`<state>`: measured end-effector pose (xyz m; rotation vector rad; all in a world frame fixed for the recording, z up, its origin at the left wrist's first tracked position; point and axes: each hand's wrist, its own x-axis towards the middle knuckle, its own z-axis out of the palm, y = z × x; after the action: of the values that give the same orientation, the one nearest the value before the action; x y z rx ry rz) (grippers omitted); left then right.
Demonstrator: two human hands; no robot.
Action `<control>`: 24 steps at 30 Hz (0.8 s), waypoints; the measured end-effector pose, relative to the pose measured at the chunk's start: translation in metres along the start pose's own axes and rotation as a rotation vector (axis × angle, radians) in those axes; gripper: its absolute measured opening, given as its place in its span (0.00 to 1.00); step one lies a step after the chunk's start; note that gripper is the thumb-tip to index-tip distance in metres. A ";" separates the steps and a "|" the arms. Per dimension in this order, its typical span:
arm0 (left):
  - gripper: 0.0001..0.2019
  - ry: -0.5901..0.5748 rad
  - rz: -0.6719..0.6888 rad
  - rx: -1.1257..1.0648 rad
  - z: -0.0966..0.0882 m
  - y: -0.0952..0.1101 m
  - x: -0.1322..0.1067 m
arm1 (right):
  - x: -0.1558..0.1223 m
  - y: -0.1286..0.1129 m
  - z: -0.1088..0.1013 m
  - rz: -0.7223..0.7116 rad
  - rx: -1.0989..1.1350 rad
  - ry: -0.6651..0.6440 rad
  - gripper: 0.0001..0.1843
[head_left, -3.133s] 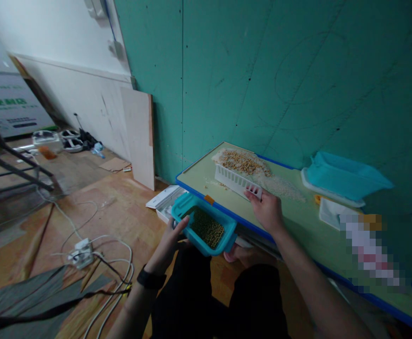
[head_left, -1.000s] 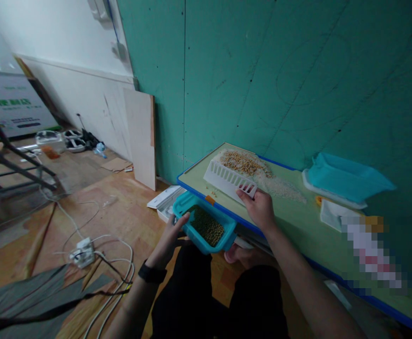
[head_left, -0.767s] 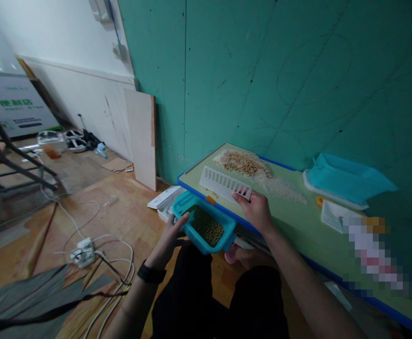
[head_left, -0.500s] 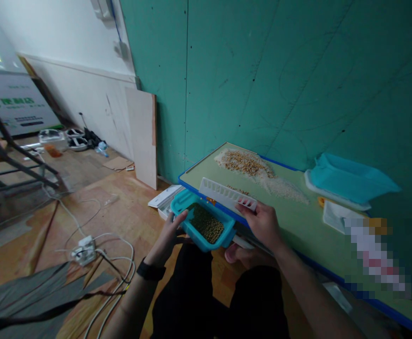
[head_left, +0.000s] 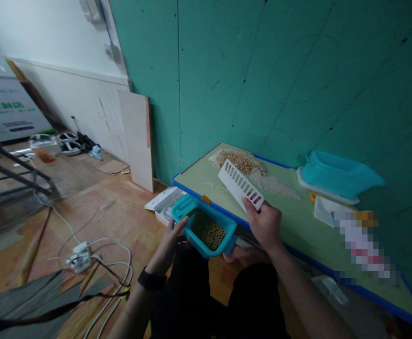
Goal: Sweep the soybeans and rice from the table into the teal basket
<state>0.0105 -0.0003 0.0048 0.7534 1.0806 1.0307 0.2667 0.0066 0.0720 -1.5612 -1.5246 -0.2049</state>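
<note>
My left hand (head_left: 170,241) grips the near-left end of a teal box (head_left: 192,208) partly filled with green-yellow beans (head_left: 208,230), held just below the table's blue edge. My right hand (head_left: 264,224) is closed on one end of a white slotted scraper (head_left: 239,184), which is lifted off the table and angled toward the far left. Beyond it, a pile of yellow beans (head_left: 241,162) mixed with white grains (head_left: 275,186) lies on the green table (head_left: 297,221).
A teal lid on a white tray (head_left: 336,174) and a white tray (head_left: 324,210) sit at the right of the table. A white case (head_left: 165,200) lies on the floor by the table. Cables and a power strip (head_left: 79,256) trail across the wooden floor at left.
My right hand dragged the scraper from the bean pile to the table's near edge above the box, then lifted and swung it back toward the pile. The left hand kept holding the box.
</note>
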 end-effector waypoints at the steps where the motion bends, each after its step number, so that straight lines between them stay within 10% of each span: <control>1: 0.35 0.011 -0.006 -0.004 -0.001 -0.001 0.002 | 0.002 -0.001 0.003 -0.008 -0.025 0.000 0.26; 16: 0.37 0.069 -0.058 0.037 -0.022 -0.009 -0.004 | 0.017 -0.030 0.010 -0.113 -0.090 -0.037 0.22; 24: 0.36 0.082 -0.081 -0.037 -0.012 -0.019 -0.013 | 0.070 0.078 -0.016 0.130 0.285 -0.120 0.21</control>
<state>0.0034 -0.0192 -0.0112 0.6371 1.1507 1.0170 0.3568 0.0595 0.0911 -1.4561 -1.4643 0.1762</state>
